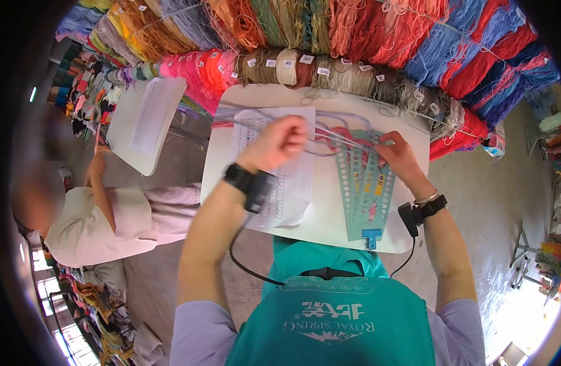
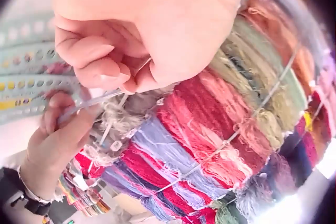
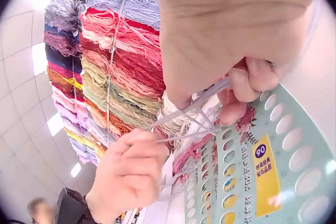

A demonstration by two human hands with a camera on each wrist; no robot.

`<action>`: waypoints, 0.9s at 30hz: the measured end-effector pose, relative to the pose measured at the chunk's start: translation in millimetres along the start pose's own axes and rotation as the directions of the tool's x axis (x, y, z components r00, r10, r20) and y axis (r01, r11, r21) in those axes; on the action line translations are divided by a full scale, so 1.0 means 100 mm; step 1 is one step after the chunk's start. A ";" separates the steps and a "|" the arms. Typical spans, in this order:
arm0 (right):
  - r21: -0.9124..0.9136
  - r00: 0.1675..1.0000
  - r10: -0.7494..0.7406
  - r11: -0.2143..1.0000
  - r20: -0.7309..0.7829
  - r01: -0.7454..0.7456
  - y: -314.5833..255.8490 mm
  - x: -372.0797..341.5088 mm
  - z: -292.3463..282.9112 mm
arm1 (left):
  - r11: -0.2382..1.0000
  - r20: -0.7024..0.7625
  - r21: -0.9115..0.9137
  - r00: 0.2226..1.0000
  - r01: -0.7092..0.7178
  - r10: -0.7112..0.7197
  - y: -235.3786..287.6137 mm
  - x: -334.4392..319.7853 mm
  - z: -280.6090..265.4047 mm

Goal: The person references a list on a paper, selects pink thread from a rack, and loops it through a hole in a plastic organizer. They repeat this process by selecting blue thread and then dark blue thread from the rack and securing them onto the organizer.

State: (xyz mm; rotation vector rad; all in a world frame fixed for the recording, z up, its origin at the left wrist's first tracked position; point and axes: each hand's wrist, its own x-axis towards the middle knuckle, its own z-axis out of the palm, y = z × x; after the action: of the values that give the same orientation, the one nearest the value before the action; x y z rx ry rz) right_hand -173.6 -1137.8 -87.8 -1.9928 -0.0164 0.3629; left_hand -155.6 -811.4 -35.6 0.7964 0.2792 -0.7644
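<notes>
A strand of pale lilac-grey thread (image 3: 202, 99) runs taut between my two hands. My left hand (image 1: 279, 144), above the printed sheet, pinches one end with curled fingers and thumb. At the upper end of the teal perforated cards, my right hand (image 1: 401, 157) holds the other end between thumb and fingers. The cards (image 1: 347, 204) lie fanned, with rows of round holes and yellow labels, and a blue clip (image 1: 371, 236) joins them at the near end. Pink thread (image 3: 191, 153) is looped at the card holes. In the left wrist view, the left palm hides part of the strand.
Printed sheets (image 1: 296, 201) lie on the white table (image 1: 329, 235). Beyond its far edge hang many coloured yarn skeins (image 1: 384, 30) with number tags. At left, another person (image 1: 97, 226) is beside a second white table (image 1: 122, 125). Cables run from both wrist cameras.
</notes>
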 end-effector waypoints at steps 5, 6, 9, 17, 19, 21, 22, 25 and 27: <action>-0.010 1.000 -0.023 1.000 0.001 0.023 0.04 0.01 0.02 | 0.855 -0.192 -0.055 0.846 -0.516 0.498 0.98 -0.77 -0.84; -0.015 1.000 -0.028 0.999 0.000 0.028 0.03 0.01 0.02 | 0.724 -0.396 0.001 0.664 -0.690 0.634 1.09 -0.90 -0.78; -0.026 0.999 -0.036 0.999 -0.011 0.035 0.01 -0.01 0.04 | 0.694 -0.583 0.370 0.427 -0.617 0.691 0.94 -1.02 -1.10; -0.102 0.991 -0.126 0.987 -0.042 0.121 0.03 -0.06 0.08 | -0.352 0.292 0.936 0.592 -0.015 0.751 -0.29 -0.92 -1.08; -0.230 0.971 -0.229 0.951 -0.069 0.208 -0.01 -0.13 0.15 | -0.370 0.269 0.927 0.588 0.057 0.763 -0.40 -0.87 -1.04; -0.429 0.925 -0.375 0.848 -0.069 0.311 -0.20 -0.25 0.26 | -0.411 0.272 0.902 0.564 0.134 0.780 -0.48 -0.83 -1.00; -0.504 0.874 -0.485 0.756 -0.004 0.417 -0.28 -0.27 0.31 | -0.405 0.261 0.902 0.563 0.146 0.784 -0.51 -0.82 -0.97; -0.629 0.731 -0.645 0.479 0.221 0.613 -0.54 -0.30 0.53 | -0.393 0.231 0.902 0.570 0.178 0.789 -0.58 -0.82 -0.87; -0.653 0.720 -0.598 0.394 0.352 0.647 -0.68 -0.28 0.68 | -0.389 0.214 0.901 0.584 0.192 0.783 -0.60 -0.81 -0.80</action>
State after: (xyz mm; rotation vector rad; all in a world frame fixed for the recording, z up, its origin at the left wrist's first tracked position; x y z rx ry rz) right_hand -207.5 -1052.4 -47.5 -2.5804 -1.1270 -0.1384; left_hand -251.6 -738.9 -82.3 2.7715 -0.2081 0.3710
